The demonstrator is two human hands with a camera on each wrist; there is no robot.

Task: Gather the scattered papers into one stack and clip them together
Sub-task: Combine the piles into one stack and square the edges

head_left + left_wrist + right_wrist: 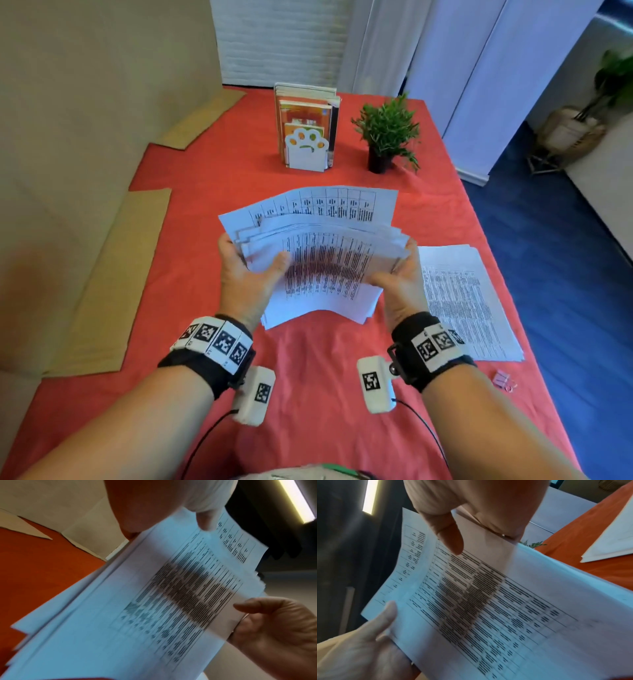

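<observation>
With the uneven sheaf of printed sheets (322,263) gripped at its sides by left hand (245,274) and right hand (399,277), fingers curled, its lower edge is best tapped square on the desk (308,377) before clipping.

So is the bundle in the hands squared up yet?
Not yet: the papers are fanned, edges staggered, gripped by the left hand and right hand.

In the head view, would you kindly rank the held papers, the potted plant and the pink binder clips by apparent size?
1. Held papers, largest, though nearest the camera.
2. Potted plant, farther back.
3. Pink binder clips, clearly smallest.
</observation>
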